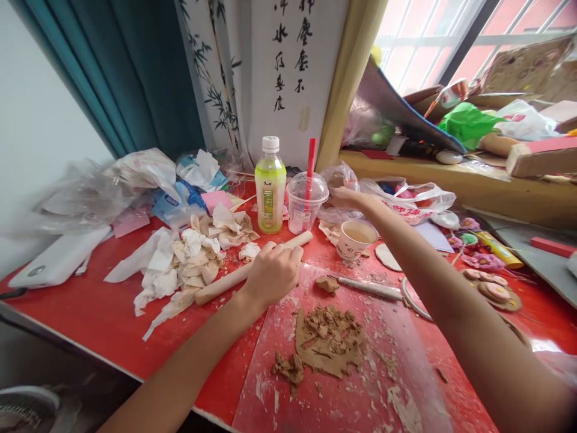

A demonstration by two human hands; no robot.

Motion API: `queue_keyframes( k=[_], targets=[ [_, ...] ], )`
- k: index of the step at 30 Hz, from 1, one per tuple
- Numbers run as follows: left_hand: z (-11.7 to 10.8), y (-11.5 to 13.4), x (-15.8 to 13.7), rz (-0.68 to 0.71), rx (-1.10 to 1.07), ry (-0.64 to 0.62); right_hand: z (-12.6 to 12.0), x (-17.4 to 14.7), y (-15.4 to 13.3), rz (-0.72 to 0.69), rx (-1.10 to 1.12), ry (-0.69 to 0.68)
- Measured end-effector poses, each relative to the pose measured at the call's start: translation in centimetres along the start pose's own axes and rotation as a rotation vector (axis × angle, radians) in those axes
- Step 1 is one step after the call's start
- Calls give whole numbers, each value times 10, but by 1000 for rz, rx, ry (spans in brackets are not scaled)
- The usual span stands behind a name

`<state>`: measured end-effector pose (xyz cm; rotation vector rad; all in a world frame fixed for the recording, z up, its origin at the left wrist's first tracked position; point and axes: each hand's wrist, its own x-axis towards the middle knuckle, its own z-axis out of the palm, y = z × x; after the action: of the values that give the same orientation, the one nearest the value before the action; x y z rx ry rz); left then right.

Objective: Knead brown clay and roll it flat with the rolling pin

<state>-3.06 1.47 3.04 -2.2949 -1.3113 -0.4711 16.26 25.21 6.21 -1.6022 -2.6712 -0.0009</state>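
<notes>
Brown clay point(331, 343) on the plastic sheet point(396, 373) is partly flattened, crumbly on top, smaller lump point(289, 368) unmerged; left hand point(274, 272) curled closed over wooden rolling pin point(229, 281), right hand point(345, 198) near clear plastic bag point(340, 174), can't tell its opening or hold from here.

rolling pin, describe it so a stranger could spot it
On the red table, find the clay; beyond it and leftward is the left hand. The rolling pin slants beneath that hand: a thick, pale rod, unlike the thin grey tool nearby.
</notes>
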Motion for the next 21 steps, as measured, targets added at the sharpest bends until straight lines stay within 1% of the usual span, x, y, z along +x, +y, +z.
queue_keyframes(
  k=[6,10,12,14,17,19,21],
  targets=[
    [-2,3,-1,17,-25,-15,-4,-2,2,4,0,-100],
    [-3,3,-1,29,-17,-39,-1,-6,-6,-7,-14,-152],
    [-3,3,-1,33,-35,-58,-5,-9,-11,-2,-20,-157],
    [-2,3,-1,31,-79,-64,-14,-15,-16,13,-23,-133],
    [-1,7,-2,43,-178,-51,-37,-34,-23,59,-29,-26],
    [0,12,-2,98,-241,-49,-54,-56,-29,98,-37,66],
    [1,18,-2,163,-289,-48,-67,-87,-37,133,-33,161]
  ],
)
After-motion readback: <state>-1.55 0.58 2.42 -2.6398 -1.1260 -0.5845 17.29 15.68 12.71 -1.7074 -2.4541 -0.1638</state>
